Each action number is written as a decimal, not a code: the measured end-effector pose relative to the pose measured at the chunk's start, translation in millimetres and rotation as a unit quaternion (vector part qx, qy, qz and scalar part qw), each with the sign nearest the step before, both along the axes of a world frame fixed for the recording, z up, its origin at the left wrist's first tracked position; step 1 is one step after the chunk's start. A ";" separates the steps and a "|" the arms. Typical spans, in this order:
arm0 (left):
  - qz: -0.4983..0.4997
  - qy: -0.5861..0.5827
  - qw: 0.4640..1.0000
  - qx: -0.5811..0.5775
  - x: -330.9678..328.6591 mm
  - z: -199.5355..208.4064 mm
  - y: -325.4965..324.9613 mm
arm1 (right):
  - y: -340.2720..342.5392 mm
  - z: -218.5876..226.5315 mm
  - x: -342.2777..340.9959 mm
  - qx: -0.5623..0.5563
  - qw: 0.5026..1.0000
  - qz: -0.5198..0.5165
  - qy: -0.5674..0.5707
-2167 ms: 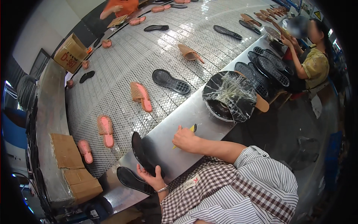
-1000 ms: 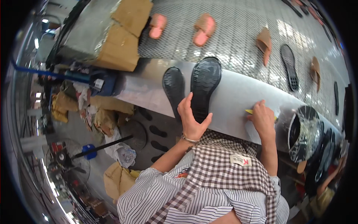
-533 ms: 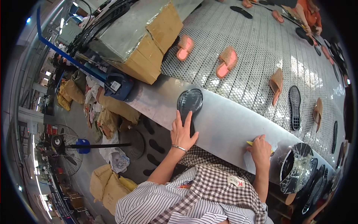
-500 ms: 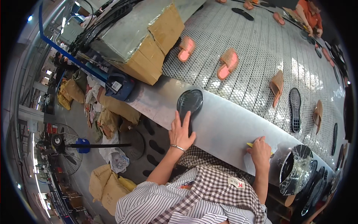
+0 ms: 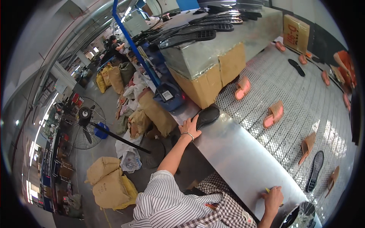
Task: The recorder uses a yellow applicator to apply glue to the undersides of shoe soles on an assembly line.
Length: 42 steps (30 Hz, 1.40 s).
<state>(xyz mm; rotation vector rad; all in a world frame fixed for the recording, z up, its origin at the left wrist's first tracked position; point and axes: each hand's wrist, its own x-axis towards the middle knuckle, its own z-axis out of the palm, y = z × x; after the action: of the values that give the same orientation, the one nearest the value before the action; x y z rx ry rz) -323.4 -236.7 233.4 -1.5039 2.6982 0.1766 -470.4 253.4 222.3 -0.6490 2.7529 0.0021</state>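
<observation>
My left hand (image 5: pixel 190 130) reaches far along the metal ledge, its fingers and thumb about the near end of a black shoe sole (image 5: pixel 209 115). That sole lies flat on the ledge, close to the corner of the cardboard-covered block. Near the front of the ledge my right hand (image 5: pixel 274 198) is closed round a slim yellow tool (image 5: pixel 268 190); its ends peek out on both sides of the fingers, and its kind cannot be made out. Just beside the right hand is a black round container (image 5: pixel 292 217) wrapped in clear film, partly cut off.
Past the metal ledge (image 5: pixel 243 148) runs a mesh conveyor (image 5: pixel 258 110) carrying pink-lined woven sandals (image 5: pixel 274 114) and a black sole (image 5: pixel 315 171). More soles (image 5: pixel 190 38) are piled on the block (image 5: pixel 213 83). Sacks (image 5: pixel 110 186) and a standing fan (image 5: pixel 85 117) are at left. A co-worker's orange sleeve (image 5: pixel 344 64) shows far right.
My left hand and the black sole have moved along the ledge, away from me, toward the cardboard-covered block. The view has turned left. My right hand still holds the yellow tool.
</observation>
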 end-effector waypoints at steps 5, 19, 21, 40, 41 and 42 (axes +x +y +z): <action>0.002 0.019 0.995 -0.103 -6.3 -26.9 6.4 | -5.1 2.8 -2.2 0.018 1.000 0.013 0.004; 0.024 -0.017 0.994 -0.105 2.3 -36.1 -58.7 | -16.1 0.7 0.9 -0.016 0.997 0.028 0.067; 0.020 -0.020 0.996 -0.082 -0.4 -32.5 -66.5 | -15.8 -0.8 0.5 -0.013 0.997 0.026 0.069; -0.152 0.403 0.882 0.190 -130.8 -77.9 33.1 | -38.6 2.0 -3.3 0.064 0.995 0.070 0.029; -0.141 0.430 0.886 0.106 -132.2 -75.8 36.6 | -38.5 -0.2 -4.0 0.061 0.995 0.067 0.034; -0.131 0.389 0.902 0.132 -134.7 -72.3 38.6 | -36.4 -5.8 -3.5 0.056 0.996 0.061 0.042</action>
<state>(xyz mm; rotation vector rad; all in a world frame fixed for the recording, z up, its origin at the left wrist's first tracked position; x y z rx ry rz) -458.1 -198.1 161.1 -1.1230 3.1972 1.3229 -473.9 216.9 216.5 -0.8013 2.7643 0.2151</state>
